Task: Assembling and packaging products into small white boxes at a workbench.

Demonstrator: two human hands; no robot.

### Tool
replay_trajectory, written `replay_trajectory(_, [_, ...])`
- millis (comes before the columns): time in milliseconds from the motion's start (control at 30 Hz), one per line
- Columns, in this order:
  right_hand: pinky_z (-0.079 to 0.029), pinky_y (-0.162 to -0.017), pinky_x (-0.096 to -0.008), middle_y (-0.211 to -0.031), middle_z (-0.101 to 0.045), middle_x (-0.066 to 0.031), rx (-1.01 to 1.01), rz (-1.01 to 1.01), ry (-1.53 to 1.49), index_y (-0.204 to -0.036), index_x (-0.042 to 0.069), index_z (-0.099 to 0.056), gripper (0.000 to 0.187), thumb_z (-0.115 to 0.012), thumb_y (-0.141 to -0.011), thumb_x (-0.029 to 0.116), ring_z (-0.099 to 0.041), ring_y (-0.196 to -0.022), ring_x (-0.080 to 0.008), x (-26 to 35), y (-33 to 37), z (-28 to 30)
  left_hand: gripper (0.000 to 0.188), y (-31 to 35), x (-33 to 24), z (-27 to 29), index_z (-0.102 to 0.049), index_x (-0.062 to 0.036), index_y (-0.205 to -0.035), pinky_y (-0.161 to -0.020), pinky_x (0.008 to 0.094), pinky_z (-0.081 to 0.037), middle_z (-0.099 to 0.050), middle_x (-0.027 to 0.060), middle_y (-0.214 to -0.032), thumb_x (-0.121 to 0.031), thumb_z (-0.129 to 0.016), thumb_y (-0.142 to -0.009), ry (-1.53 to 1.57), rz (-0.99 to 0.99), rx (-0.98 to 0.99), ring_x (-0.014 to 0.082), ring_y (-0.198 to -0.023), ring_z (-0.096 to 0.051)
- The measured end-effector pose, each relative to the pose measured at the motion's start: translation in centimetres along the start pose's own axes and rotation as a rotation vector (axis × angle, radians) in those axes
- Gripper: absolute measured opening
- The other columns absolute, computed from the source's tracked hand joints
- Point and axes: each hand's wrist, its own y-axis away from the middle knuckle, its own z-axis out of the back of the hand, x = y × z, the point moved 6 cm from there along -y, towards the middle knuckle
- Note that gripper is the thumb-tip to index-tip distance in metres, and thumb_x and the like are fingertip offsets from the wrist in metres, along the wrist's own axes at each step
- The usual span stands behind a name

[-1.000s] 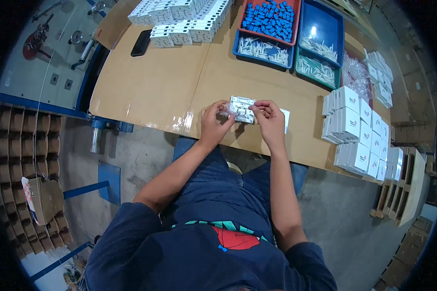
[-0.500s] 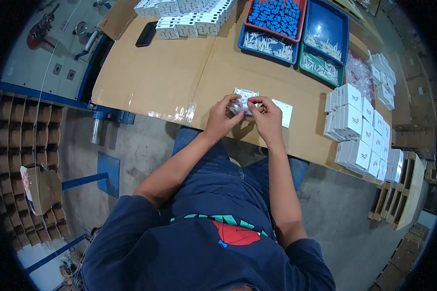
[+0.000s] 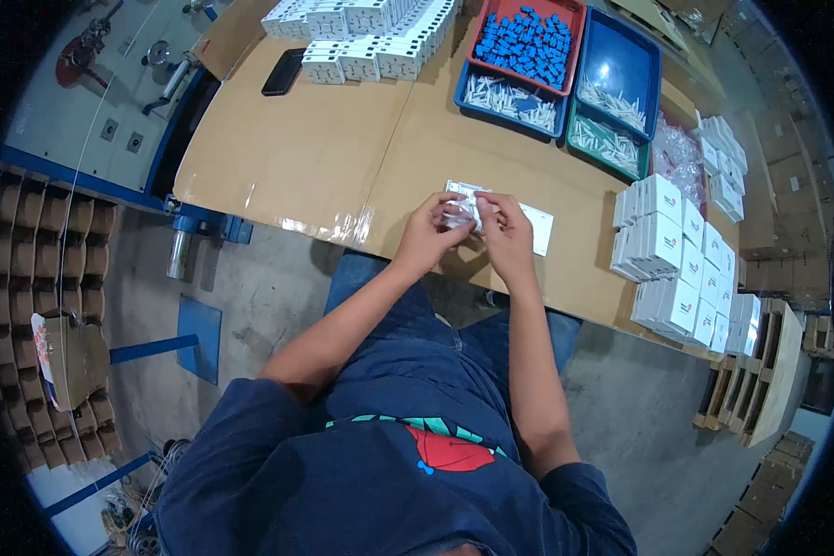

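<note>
My left hand (image 3: 423,233) and my right hand (image 3: 509,239) meet over the near edge of the cardboard-covered table. Between their fingertips is a small crinkled clear plastic bag (image 3: 461,215), both hands closed on it. Whatever the bag contains is too small to make out. Just beyond my fingers lies a white housing part (image 3: 458,187), partly hidden by the hands. A flat white plate (image 3: 540,231) rests beside my right hand, its left part covered by that hand.
White boxes (image 3: 663,243) stand stacked at the right. Further back are a red tray of blue pieces (image 3: 525,44), a blue tray (image 3: 510,102) and a green tray (image 3: 605,146) of white plugs. Several white units (image 3: 371,61) and a black phone (image 3: 283,72) lie at the far left.
My fingers have shifted on the plastic bag, which looks more bunched up and stands higher between them. The whole view has moved slightly.
</note>
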Motion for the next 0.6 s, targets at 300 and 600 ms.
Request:
replay_trajectory(300, [-0.051, -0.067, -0.0223, -0.096, -0.067, -0.0034, 0.065, -0.205, -0.276, -0.118, 0.001, -0.065, 0.022, -0.065, -0.098, 0.009, -0.062, -0.08, -0.0078, 5.0, 0.7, 3.2, 0.039, 0.6, -7.7, -1.0, -0.053, 0.0021, -0.136, -0.091, 0.032, -0.056, -0.066, 0.0117, -0.123, -0.009, -0.06, -0.1, 0.513, 0.329, 0.014, 0.0189, -0.112, -0.066])
replay_trajectory(600, [-0.052, -0.066, -0.0215, -0.091, -0.067, -0.0029, 0.042, -0.215, -0.411, -0.11, -0.002, -0.066, 0.019, -0.072, -0.092, 0.002, -0.063, -0.076, -0.0079, 5.1, 1.3, 2.5, 0.032, 0.5, -8.8, -1.4, -0.059, 0.003, -0.127, -0.089, 0.0284, -0.052, -0.07, 0.0115, -0.117, -0.01, -0.064, -0.098, 0.492, 0.207, -0.05, 0.0143, -0.1, -0.066])
